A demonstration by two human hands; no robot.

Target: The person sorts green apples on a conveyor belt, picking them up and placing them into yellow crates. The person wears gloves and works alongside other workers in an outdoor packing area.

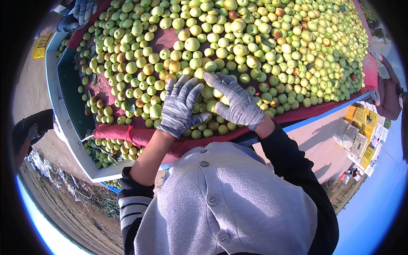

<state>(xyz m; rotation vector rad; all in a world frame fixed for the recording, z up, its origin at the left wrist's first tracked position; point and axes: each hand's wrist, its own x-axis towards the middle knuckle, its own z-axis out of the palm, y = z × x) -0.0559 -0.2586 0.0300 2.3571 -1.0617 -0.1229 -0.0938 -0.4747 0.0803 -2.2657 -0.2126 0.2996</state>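
Small green and yellow fruits, some blushed red, that look like jujubes or small apples (236,51), cover a wide bed lined with red cloth (165,38). My left hand (179,106), in a grey striped knit glove, lies palm down over the fruits near the padded red edge, fingers spread. Beside it on the right, my right hand (239,101), gloved alike, reaches over the fruits with its index finger stretched to the upper left and its thumb apart. Fruits lie between the two hands. Neither hand is closed round a fruit; what the palms touch is hidden.
A padded red cloth rim (140,135) runs along the near edge. At left is a white-and-green chute (63,108) with fruits below. Another person's gloved hands (78,17) rest at upper left; other people stand at far left and right. Yellow and white crates (360,137) are stacked at right.
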